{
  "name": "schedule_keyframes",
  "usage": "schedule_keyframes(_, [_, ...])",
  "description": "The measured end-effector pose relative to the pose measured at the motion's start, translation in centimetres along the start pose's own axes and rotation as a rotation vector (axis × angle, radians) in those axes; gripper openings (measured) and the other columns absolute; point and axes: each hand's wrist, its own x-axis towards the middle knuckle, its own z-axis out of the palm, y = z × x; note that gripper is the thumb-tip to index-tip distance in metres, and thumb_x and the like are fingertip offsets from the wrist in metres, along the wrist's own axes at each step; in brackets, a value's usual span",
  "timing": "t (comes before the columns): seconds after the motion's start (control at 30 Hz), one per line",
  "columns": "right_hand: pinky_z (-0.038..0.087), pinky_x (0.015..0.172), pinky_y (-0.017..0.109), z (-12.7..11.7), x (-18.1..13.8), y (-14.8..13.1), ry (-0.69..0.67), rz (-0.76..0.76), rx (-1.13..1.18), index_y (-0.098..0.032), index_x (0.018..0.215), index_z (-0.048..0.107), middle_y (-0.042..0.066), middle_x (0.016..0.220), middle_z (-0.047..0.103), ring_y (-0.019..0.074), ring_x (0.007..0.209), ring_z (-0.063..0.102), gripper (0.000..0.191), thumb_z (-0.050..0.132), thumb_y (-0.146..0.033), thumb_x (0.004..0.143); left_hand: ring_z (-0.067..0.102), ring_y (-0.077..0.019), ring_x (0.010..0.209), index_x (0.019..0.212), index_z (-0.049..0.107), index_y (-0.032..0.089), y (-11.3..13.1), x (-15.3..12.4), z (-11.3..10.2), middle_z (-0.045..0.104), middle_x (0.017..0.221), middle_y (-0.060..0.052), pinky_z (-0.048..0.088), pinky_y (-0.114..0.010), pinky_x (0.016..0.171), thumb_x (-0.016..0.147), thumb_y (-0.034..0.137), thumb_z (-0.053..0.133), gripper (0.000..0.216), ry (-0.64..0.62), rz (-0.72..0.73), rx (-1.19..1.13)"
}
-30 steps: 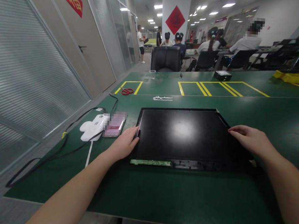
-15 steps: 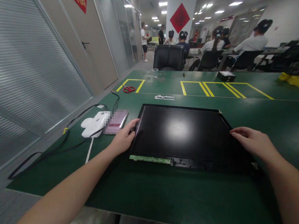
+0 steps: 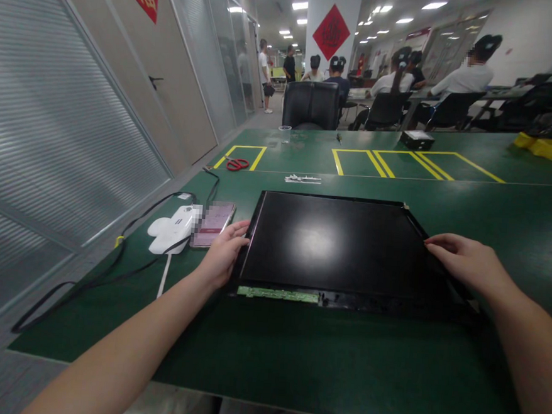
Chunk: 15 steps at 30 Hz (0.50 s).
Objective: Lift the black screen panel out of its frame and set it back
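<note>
A black LCD screen panel (image 3: 349,243) in a thin black frame lies before me on the green table (image 3: 293,366). A green circuit board strip (image 3: 278,294) runs along the left part of its near edge. My left hand (image 3: 225,251) is at the panel's left edge, its thumb and fingers closed about the frame's side; the fingertips are partly hidden. On the right edge, my right hand (image 3: 465,261) pinches the frame between thumb and fingers. A small pale tab shows at the far right corner.
Left of the panel lie a phone (image 3: 213,223), a white cloud-shaped object (image 3: 173,230) and black cables (image 3: 124,247). Farther back are red-handled scissors (image 3: 237,164), white scraps (image 3: 302,179), a clear cup (image 3: 285,133) and a black box (image 3: 417,140). Several people sit beyond.
My left hand has shifted slightly left and its fingers have slid outward along the panel's side. More of the black frame shows at the left edge. My right hand keeps its hold.
</note>
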Motion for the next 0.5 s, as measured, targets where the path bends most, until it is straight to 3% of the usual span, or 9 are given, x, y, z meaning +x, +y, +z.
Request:
schedule_keyframes(0.1, [0.052, 0.076, 0.04, -0.1, 0.0, -0.1, -0.002, 0.024, 0.001, -0.028, 0.084, 0.077, 0.004, 0.085, 0.078, 0.0282, 0.082, 0.071, 0.037, 0.056, -0.055, 0.07, 0.077, -0.0191, 0.067, 0.136, 0.058, 0.021, 0.2, -0.1, 0.3, 0.08, 0.097, -0.005, 0.06, -0.026, 0.055, 0.077, 0.011, 0.071, 0.062, 0.001, -0.109, -0.095])
schedule_keyframes(0.2, [0.052, 0.076, 0.04, -0.2, -0.1, -0.3, -0.022, 0.046, -0.003, -0.028, 0.085, 0.077, 0.005, 0.085, 0.078, 0.0284, 0.084, 0.071, 0.038, 0.056, -0.054, 0.069, 0.071, -0.0157, 0.052, 0.144, 0.053, 0.022, 0.3, -0.3, 0.6, 0.079, 0.086, -0.001, 0.058, -0.024, 0.049, 0.079, 0.011, 0.075, 0.069, -0.008, -0.15, -0.146])
schedule_keyframes(0.37, [0.052, 0.077, 0.04, 0.0, 0.1, 0.2, -0.017, 0.009, 0.005, -0.028, 0.087, 0.078, 0.005, 0.087, 0.079, 0.0282, 0.083, 0.071, 0.039, 0.057, -0.056, 0.07, 0.074, -0.0195, 0.057, 0.149, 0.052, 0.025, 0.3, -0.4, 0.6, 0.08, 0.087, -0.002, 0.059, -0.027, 0.05, 0.079, 0.015, 0.082, 0.077, -0.048, -0.176, -0.138])
schedule_keyframes(0.5, [0.053, 0.078, 0.04, 0.2, 0.2, 0.7, 0.007, -0.008, -0.005, -0.028, 0.085, 0.077, 0.004, 0.084, 0.078, 0.0285, 0.082, 0.072, 0.037, 0.056, -0.055, 0.071, 0.078, -0.0206, 0.069, 0.139, 0.063, 0.019, 0.5, -0.6, 0.5, 0.082, 0.095, -0.007, 0.059, -0.025, 0.056, 0.082, 0.02, 0.081, 0.06, -0.073, -0.135, -0.114])
